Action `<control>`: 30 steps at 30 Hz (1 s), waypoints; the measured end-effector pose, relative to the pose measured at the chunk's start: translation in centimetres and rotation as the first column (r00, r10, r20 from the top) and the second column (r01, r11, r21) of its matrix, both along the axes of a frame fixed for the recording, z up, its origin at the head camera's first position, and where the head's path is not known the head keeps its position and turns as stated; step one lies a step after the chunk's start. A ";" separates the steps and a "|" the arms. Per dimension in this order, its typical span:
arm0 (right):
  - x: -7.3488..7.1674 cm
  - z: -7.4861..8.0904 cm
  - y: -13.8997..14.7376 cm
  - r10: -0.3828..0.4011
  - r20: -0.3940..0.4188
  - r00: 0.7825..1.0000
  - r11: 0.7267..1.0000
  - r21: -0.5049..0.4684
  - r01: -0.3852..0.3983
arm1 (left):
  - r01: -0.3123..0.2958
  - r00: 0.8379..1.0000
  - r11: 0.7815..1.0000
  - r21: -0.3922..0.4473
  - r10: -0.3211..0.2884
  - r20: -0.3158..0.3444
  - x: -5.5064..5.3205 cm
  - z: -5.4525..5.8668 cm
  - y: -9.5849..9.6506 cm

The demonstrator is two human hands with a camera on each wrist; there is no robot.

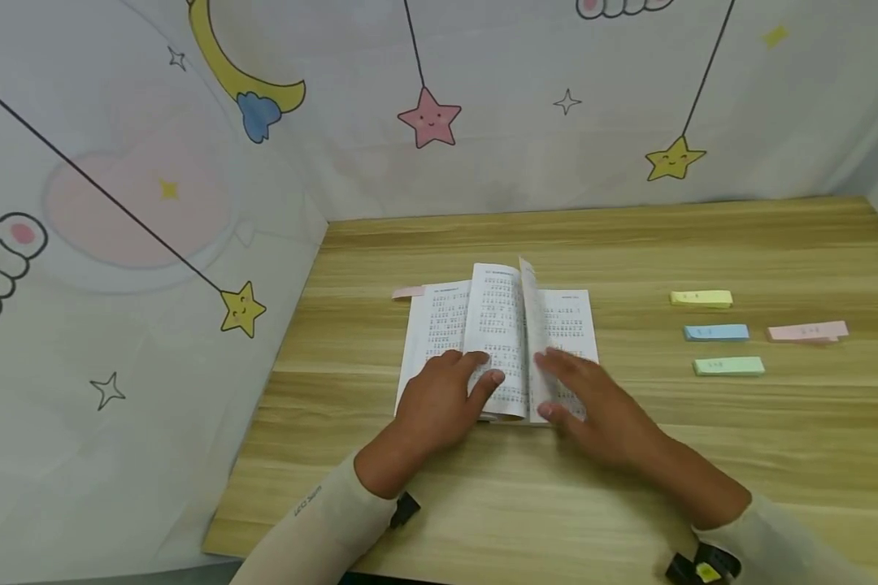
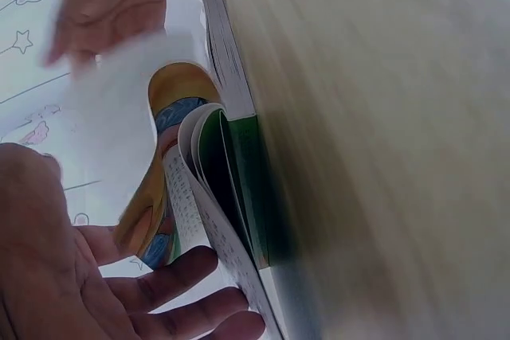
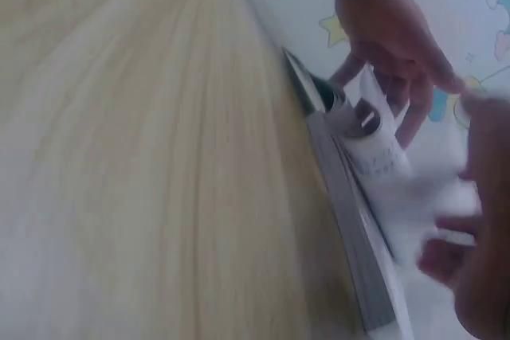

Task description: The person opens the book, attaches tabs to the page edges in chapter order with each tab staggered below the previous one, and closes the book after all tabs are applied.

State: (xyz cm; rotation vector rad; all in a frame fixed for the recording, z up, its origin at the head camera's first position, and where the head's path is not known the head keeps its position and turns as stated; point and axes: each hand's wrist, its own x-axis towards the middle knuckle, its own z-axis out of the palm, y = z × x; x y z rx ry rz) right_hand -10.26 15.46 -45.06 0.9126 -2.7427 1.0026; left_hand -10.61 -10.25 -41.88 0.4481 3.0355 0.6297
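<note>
Pale cloth point(image 1: 497, 171) printed with smiling stars and a moon backs the wood-grain table point(image 1: 527, 504) on my head feed, and I find no wording on that cloth. Reading from the left, the left sleeve point(image 1: 322, 524) carries a short line of dark lettering, too small for me to make out. Next comes a pink tab point(image 1: 408, 292) jutting from the upper left corner of an open book point(image 1: 439, 313), which lies near the middle of the table. Its pages are filled with rows of small printed characters under short headings; I can't read any of them at this size. I see the left hand point(image 1: 439, 398) resting over the lower left pages, fingers loose and thumb spread from them. To its right a single leaf point(image 1: 532, 325) stands up from the book, and the right hand point(image 1: 603, 406) is against it, thumb and forefinger apart. The two hands are separate, one on each side of that leaf. Farther right I get a yellow tab point(image 1: 701, 299), a blue tab point(image 1: 716, 333) and a green tab point(image 1: 728, 367) in a column, then another pink tab point(image 1: 808, 331); faint marks on them are illegible to me.
</note>
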 end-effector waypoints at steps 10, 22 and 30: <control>1.1 0.3 -1.0 0.285 0.083 0.955 0.958 -0.069 -0.279 | -0.053 0.998 0.998 0.041 0.054 -0.015 0.0 0.2 -0.2; -1.0 -0.4 1.2 -0.362 -0.003 0.932 0.906 0.235 0.352 | 0.022 0.995 1.000 -0.019 -0.023 -0.093 -0.2 -0.2 -0.3; 0.0 0.1 -0.1 -0.016 0.042 0.999 1.000 -0.006 0.016 | -0.006 0.999 0.998 0.068 0.009 -0.036 0.1 0.0 -0.1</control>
